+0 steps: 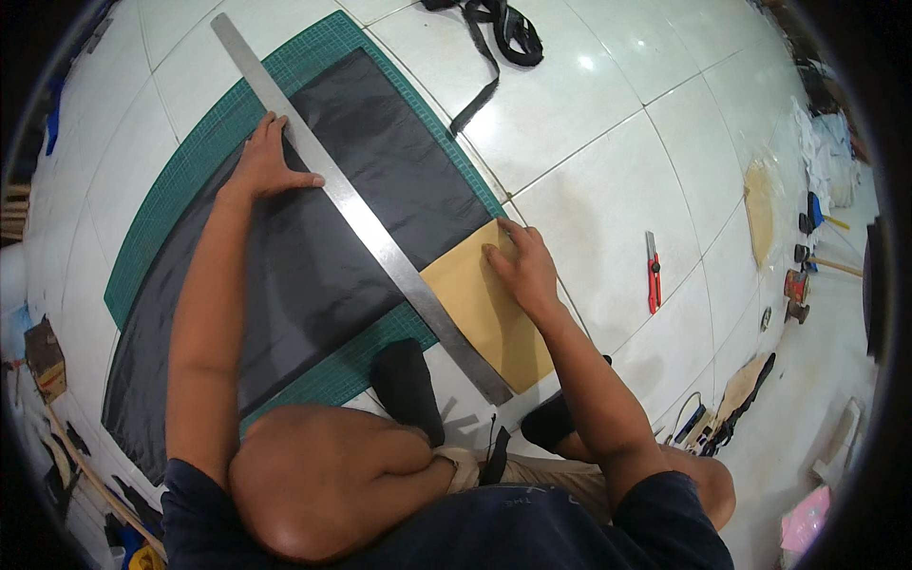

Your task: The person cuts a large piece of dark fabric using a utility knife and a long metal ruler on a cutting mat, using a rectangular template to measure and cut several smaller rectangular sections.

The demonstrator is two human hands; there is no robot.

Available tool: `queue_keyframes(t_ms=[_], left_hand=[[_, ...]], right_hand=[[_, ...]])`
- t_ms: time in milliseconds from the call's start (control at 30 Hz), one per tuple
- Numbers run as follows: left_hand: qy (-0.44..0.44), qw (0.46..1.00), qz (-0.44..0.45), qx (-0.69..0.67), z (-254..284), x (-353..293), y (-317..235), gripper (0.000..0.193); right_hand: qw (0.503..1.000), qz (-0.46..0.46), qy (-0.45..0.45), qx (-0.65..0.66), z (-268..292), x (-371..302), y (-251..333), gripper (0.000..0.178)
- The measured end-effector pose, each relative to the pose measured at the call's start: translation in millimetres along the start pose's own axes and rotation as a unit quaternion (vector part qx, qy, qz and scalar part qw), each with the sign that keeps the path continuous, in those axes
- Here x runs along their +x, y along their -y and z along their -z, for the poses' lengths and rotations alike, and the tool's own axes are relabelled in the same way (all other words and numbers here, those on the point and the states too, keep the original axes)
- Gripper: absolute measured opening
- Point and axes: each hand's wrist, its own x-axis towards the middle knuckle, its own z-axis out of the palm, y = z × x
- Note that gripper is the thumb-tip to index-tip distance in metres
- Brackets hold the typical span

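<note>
A long steel ruler (356, 211) lies slantwise across a black sheet (380, 123) and along a tan piece (475, 294). My left hand (262, 166) presses on the ruler's upper part, thumb and fingers spread apart over it. At the tan piece's far right corner rests my right hand (525, 271), its fingers apart and touching the surface. The tan piece lies beside the ruler's lower half, meeting the black sheet's right end. Under both sheets is a green cutting mat (157, 233), visible along its curved far edge and near side.
On the white tiled floor to the right lies a red utility knife (654, 285). A black strap (513, 33) is coiled at the top. My legs are folded at the mat's near side. Bags, tools and scraps line the right (760, 214) edge.
</note>
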Motion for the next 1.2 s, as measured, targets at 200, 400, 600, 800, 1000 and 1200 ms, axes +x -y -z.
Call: queue_keyframes(t_ms=[200,400,600,800,1000,1200], left_hand=[[0.001,1.000,-0.004,-0.012,2.4,-0.6,-7.1,0.136],[-0.013,1.000,-0.011,-0.017,3.3,-2.2,-4.1,0.135],[0.016,1.000,0.005,-0.006,7.3,-3.3,-11.5,0.134],[0.003,1.000,0.002,0.003,6.6,-3.3,-7.7,0.138],[0.024,1.000,0.008,0.018,8.1,-1.6,-13.1,0.140],[0.017,1.000,0.002,0.024,4.2,-0.9,-5.1,0.141]], right_hand=[[1.000,-0.018,-0.003,0.017,-3.4,-2.6,-3.7,0.050],[1.000,-0.006,0.001,0.009,-7.7,-0.6,-5.5,0.050],[1.000,-0.002,0.000,0.007,-8.1,1.1,-7.3,0.048],[1.000,0.015,-0.004,0.016,-7.6,0.8,-6.5,0.049],[1.000,0.009,-0.003,-0.001,-6.0,0.8,-5.1,0.051],[1.000,0.026,-0.013,0.012,-9.8,0.8,-6.9,0.050]])
